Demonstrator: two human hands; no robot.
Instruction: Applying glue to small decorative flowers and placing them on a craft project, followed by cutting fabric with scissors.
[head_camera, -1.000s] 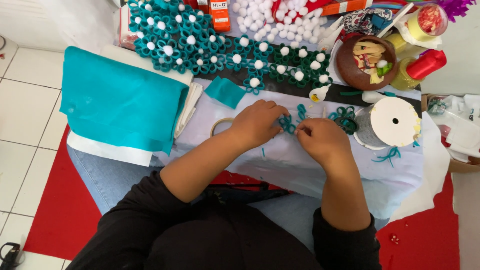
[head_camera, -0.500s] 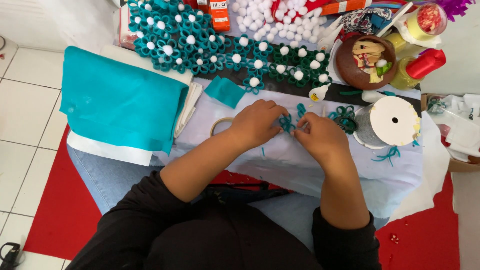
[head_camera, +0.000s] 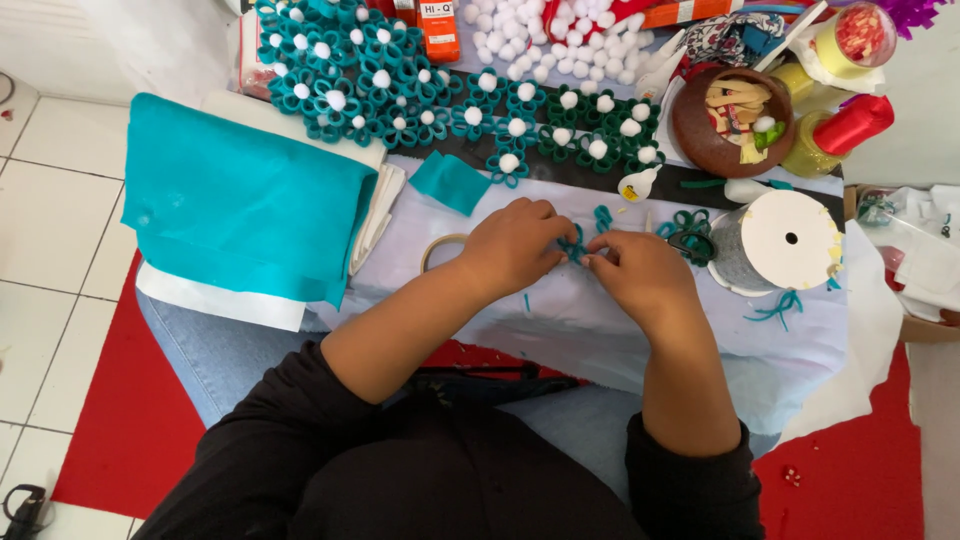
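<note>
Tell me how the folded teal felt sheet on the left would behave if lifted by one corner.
The teal felt sheet would probably flop and unfold, since it drapes softly over the white stack. It looks light. Its matte surface suggests it would not slip easily.

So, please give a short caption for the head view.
Both hands, left hand and right hand, pinch a small teal felt piece.

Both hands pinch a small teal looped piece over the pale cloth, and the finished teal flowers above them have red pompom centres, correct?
Not quite: in the head view the finished teal flowers have white pompom centres. Both the left hand and right hand do pinch the small teal looped piece over the pale cloth.
</note>
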